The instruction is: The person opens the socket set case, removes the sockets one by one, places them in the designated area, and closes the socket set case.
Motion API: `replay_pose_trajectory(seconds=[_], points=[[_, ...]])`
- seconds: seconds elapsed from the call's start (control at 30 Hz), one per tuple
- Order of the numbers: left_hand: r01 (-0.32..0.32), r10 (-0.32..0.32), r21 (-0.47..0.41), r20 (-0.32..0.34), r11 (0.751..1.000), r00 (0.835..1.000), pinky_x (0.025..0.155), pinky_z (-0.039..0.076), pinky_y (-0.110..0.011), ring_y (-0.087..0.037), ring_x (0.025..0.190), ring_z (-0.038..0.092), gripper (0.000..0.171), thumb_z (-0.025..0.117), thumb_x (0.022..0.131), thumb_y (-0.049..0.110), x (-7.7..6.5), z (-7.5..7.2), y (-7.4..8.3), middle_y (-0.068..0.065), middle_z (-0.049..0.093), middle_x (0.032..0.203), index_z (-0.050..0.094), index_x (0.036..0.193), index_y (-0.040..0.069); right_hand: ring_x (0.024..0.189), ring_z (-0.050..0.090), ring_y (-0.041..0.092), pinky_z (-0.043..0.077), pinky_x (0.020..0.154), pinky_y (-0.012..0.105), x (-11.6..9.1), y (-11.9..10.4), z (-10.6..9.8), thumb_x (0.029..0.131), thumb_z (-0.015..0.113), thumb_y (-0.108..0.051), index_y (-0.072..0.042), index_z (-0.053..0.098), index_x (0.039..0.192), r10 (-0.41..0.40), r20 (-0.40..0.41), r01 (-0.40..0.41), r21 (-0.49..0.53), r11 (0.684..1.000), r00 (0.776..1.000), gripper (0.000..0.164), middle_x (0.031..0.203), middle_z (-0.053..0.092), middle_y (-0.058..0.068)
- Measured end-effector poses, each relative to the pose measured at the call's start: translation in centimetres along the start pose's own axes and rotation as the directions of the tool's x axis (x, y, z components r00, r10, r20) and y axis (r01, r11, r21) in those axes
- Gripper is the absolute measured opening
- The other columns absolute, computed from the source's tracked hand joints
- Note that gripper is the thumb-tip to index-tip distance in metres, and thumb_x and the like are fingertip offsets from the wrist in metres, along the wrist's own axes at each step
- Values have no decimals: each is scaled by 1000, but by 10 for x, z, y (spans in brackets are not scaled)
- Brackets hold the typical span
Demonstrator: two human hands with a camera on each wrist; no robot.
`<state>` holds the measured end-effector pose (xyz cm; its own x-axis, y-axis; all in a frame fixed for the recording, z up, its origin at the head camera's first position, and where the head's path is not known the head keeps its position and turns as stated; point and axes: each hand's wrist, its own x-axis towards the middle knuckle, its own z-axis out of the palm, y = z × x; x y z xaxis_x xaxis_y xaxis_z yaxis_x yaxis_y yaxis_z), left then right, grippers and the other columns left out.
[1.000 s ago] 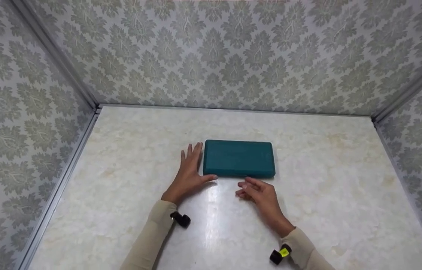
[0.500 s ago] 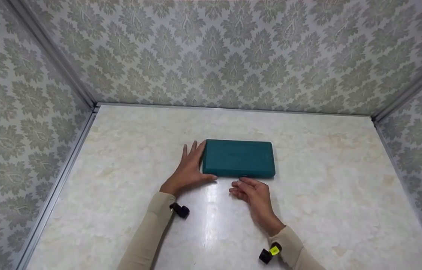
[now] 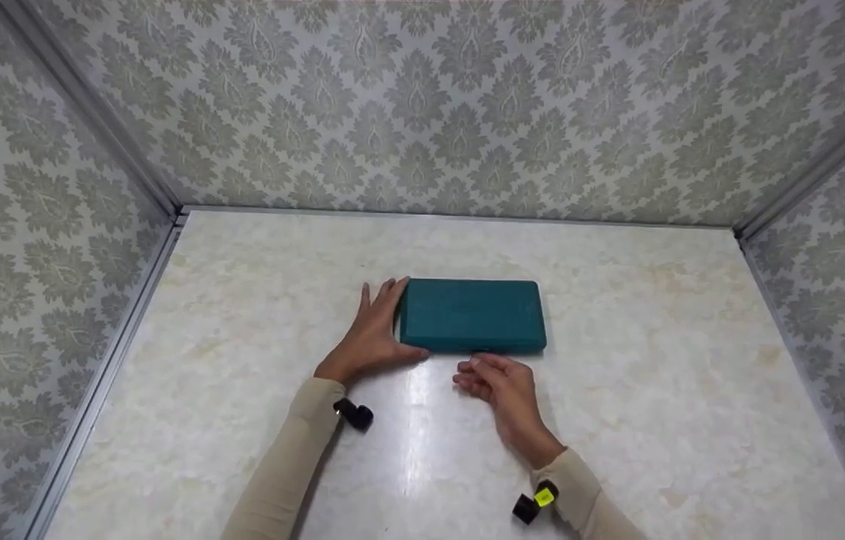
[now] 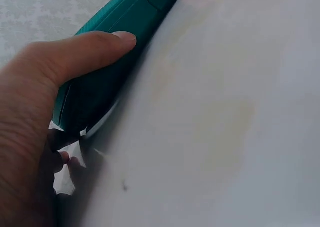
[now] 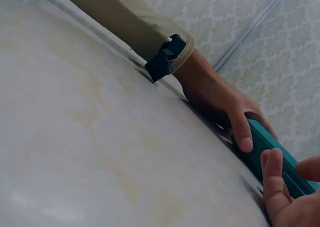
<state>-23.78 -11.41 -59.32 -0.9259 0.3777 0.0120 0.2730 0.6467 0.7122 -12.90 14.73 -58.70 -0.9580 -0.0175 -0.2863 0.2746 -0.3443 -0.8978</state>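
A teal flat rectangular case [image 3: 473,315] lies closed on the table, a seam and a small catch showing along its front side in the left wrist view. My left hand [image 3: 371,337] holds its left end: the thumb presses the front side [image 4: 117,44] and the fingers reach round to the back left corner. At the middle of the front edge is my right hand [image 3: 506,386], its fingers loosely bent and the fingertips against or very near the catch. In the right wrist view, part of the right hand [image 5: 292,202] covers the case's near end. What lies inside the case is hidden.
The pale marbled table [image 3: 654,337] extends around the case. Patterned walls [image 3: 422,105] stand at the back and both sides, with metal rails [image 3: 103,375] along their edges. Both sleeved wrists carry small black cameras [image 3: 355,414].
My left fingers have closed in from beside the case onto its left end. The right hand has shifted slightly left along the front edge. The case remains closed.
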Motion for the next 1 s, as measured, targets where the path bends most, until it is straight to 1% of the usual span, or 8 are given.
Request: replay_pose_trajectory(seconds=[0.1, 0.2, 0.3, 0.4, 0.5, 0.63, 0.83, 1.0], points=[[5, -6, -12, -5, 1000, 1000, 132, 9, -72, -48, 168, -8, 135, 88, 73, 72, 1, 0, 1, -15, 20, 183, 18, 179, 26, 98, 82, 28, 67, 91, 38, 2, -1, 2, 109, 71, -13, 17, 68, 129, -5, -7, 5, 17, 1000, 1000, 35, 117, 78, 28], [21, -21, -29, 1, 999, 1000, 131, 11, -74, -50, 167, -11, 134, 87, 74, 73, 2, 1, 2, -15, 18, 183, 17, 179, 27, 99, 81, 27, 67, 91, 38, 5, -1, 6, 110, 71, -16, 16, 69, 126, -11, -34, 13, 55, 998, 999, 36, 116, 78, 28], [31, -30, -38, 13, 999, 999, 130, 10, -76, -50, 167, -13, 132, 84, 77, 76, 2, 0, 3, -15, 15, 184, 16, 179, 28, 98, 81, 27, 66, 93, 38, 8, 0, 11, 110, 71, -16, 15, 68, 123, -15, -93, 25, 111, 993, 996, 34, 115, 77, 28], [31, -30, -45, 27, 998, 999, 129, 8, -77, -50, 167, -14, 128, 80, 80, 79, 1, -1, 2, -15, 13, 184, 16, 179, 30, 96, 80, 26, 66, 91, 37, 11, 2, 17, 111, 69, -17, 14, 67, 122, -22, -162, 47, 152, 987, 987, 32, 113, 77, 27], [32, -31, -48, 34, 998, 999, 129, 8, -79, -50, 167, -14, 124, 77, 83, 81, 0, -3, 2, -15, 13, 184, 16, 179, 32, 94, 80, 25, 67, 87, 34, 12, 3, 21, 112, 69, -21, 14, 66, 123, -30, -208, 65, 165, 984, 978, 37, 111, 76, 26], [39, -37, -57, 36, 998, 999, 128, 7, -79, -51, 166, -14, 121, 76, 84, 81, 0, -5, 2, -16, 13, 184, 19, 179, 32, 92, 79, 26, 66, 83, 32, 14, 3, 23, 111, 70, -24, 15, 66, 123, -37, -237, 78, 166, 983, 971, 41, 108, 76, 25], [49, -47, -50, 38, 998, 998, 128, 6, -80, -50, 167, -15, 118, 70, 86, 86, 0, -5, 1, -15, 12, 185, 19, 178, 34, 90, 79, 27, 67, 83, 33, 13, 4, 25, 108, 75, -29, 11, 70, 119, -43, -270, 89, 159, 983, 962, 42, 107, 77, 24], [34, -33, -48, 27, 998, 999, 129, 6, -79, -48, 167, -15, 114, 68, 89, 85, -3, -4, -1, -13, 11, 185, 18, 178, 35, 84, 80, 27, 67, 78, 33, 13, 7, 27, 105, 77, -31, 10, 73, 113, -75, -279, 127, 174, 977, 958, 42, 98, 78, 23]])
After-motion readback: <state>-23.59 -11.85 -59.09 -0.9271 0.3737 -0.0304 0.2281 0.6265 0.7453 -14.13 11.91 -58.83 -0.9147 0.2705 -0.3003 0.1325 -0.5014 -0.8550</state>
